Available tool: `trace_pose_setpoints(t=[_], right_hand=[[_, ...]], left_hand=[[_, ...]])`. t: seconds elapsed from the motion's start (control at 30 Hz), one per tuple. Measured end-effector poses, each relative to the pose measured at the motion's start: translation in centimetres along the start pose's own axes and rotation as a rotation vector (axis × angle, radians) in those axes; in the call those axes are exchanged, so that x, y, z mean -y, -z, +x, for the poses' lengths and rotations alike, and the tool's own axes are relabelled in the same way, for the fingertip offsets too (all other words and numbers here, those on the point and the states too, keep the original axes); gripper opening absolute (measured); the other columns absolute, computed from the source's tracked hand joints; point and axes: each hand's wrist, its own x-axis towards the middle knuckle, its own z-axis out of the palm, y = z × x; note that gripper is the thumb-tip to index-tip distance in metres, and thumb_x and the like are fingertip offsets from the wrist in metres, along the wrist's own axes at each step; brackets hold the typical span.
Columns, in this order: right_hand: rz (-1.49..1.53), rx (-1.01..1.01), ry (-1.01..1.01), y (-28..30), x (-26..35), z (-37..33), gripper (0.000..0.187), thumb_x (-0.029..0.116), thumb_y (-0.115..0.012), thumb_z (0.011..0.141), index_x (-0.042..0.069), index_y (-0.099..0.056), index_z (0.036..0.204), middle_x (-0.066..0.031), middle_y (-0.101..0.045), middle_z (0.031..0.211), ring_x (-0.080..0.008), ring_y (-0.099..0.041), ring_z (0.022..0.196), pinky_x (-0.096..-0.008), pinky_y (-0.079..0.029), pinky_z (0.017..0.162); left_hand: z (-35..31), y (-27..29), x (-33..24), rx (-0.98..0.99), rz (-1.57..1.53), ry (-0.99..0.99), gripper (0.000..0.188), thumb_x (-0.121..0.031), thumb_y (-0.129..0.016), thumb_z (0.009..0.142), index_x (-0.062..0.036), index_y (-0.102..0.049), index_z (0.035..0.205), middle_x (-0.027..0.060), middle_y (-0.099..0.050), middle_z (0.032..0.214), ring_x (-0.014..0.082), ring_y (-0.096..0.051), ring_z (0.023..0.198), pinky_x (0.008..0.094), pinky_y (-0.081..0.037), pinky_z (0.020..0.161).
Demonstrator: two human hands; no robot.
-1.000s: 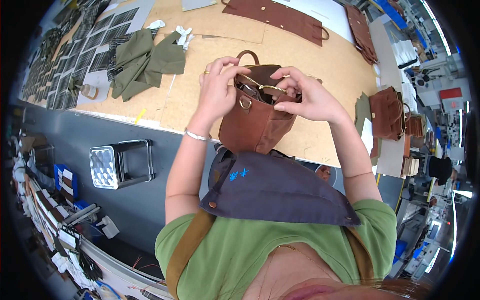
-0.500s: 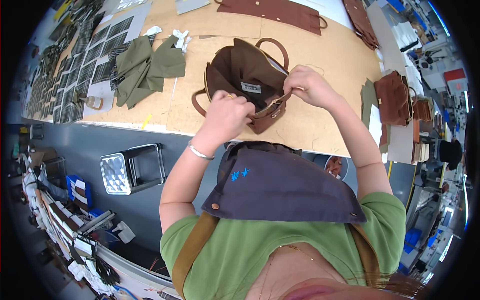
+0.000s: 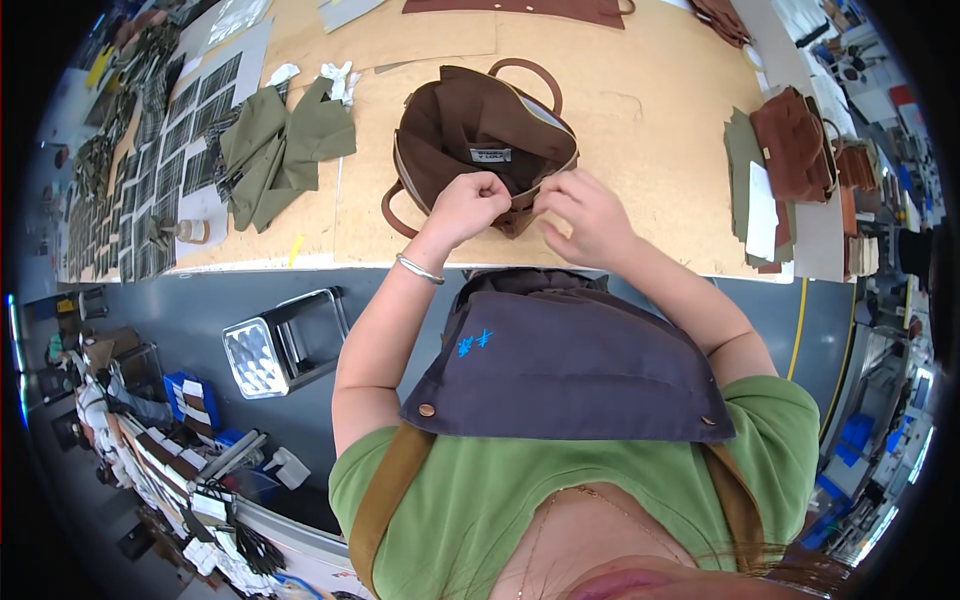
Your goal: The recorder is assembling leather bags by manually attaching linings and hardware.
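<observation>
A brown handbag (image 3: 450,125) stands on the wooden worktable with its mouth spread wide, showing a dark brown lining and a small white label (image 3: 491,156). One looped handle (image 3: 535,72) rises on its far side; another lies out at its near left. My left hand (image 3: 468,208) is closed on the bag's near rim, fingertips bent inward. Close by on the right, my right hand (image 3: 585,215) pinches the same near rim, thumb low and other fingers curled. Both hands cover part of that edge, so what lies under the fingertips is hidden.
Olive fabric pieces (image 3: 268,155) and plaid cut panels (image 3: 190,130) cover the table's left, beside a small bottle (image 3: 192,231). Reddish-brown bags (image 3: 790,145) are stacked at right. A flat brown panel (image 3: 520,10) lies at the back. A metal stool (image 3: 285,342) stands below the table edge.
My right hand has slid left along the bag's rim, from its right end to near my left hand. The left hand keeps hold of the near rim.
</observation>
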Motion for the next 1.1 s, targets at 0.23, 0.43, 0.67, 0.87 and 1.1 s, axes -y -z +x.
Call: trace_pose_setpoints(t=[0.23,0.43,0.67,0.87,1.1], right_hand=[[0.023,0.059,-0.063,-2.9,-1.0,-2.0,0.011,0.010,-0.074,0.072,0.010,-0.065,0.079,-0.0032,-0.057,0.093,-0.0238,-0.057,0.091,-0.0343,-0.050,0.077],[0.285,0.072,-0.291,-2.3,-0.5,-0.8,0.024,0.006,-0.072,0.077,0.007,-0.064,0.100,-0.0066,-0.059,0.096,-0.0214,-0.059,0.071,-0.0335,-0.051,0.068],[0.182,-0.053,-0.424,-4.0,0.3,1.2,0.030,0.012,-0.071,0.081,0.006,-0.060,0.108,-0.0107,-0.060,0.097,-0.0230,-0.063,0.064,-0.0372,-0.053,0.068],[0.447,0.234,-0.565,-2.3,0.1,2.6,0.028,0.011,-0.073,0.078,0.007,-0.057,0.101,-0.0106,-0.060,0.096,-0.0276,-0.064,0.079,-0.0383,-0.052,0.071],[0.360,0.227,-0.578,-1.6,-1.1,2.9,0.022,0.007,-0.073,0.078,0.008,-0.057,0.093,-0.0081,-0.063,0.087,-0.0283,-0.064,0.081,-0.0389,-0.051,0.071]], left_hand=[[2.0,0.7,1.0,-0.078,-0.390,0.085,0.004,-0.007,-0.063,0.085,-0.0038,-0.067,0.085,-0.0010,-0.064,0.078,0.0064,-0.056,0.070,0.0232,-0.046,0.064],[1.5,2.4,0.2,-0.023,-0.193,-0.099,0.006,-0.006,-0.054,0.100,-0.0031,-0.059,0.102,-0.0042,-0.060,0.085,0.0026,-0.052,0.077,0.0187,-0.044,0.068],[1.0,3.5,-0.3,0.226,-0.263,-0.107,0.008,-0.003,-0.055,0.099,-0.0023,-0.058,0.106,-0.0045,-0.060,0.091,0.0013,-0.054,0.084,0.0187,-0.046,0.073],[-0.3,4.1,-1.7,0.252,-0.172,-0.096,0.020,0.003,-0.058,0.094,0.0001,-0.060,0.114,-0.0011,-0.065,0.097,0.0041,-0.060,0.088,0.0210,-0.049,0.079],[-0.1,3.8,-1.0,0.239,-0.246,-0.130,0.024,0.007,-0.056,0.092,0.0024,-0.062,0.115,0.0024,-0.068,0.101,0.0068,-0.062,0.093,0.0232,-0.050,0.082]])
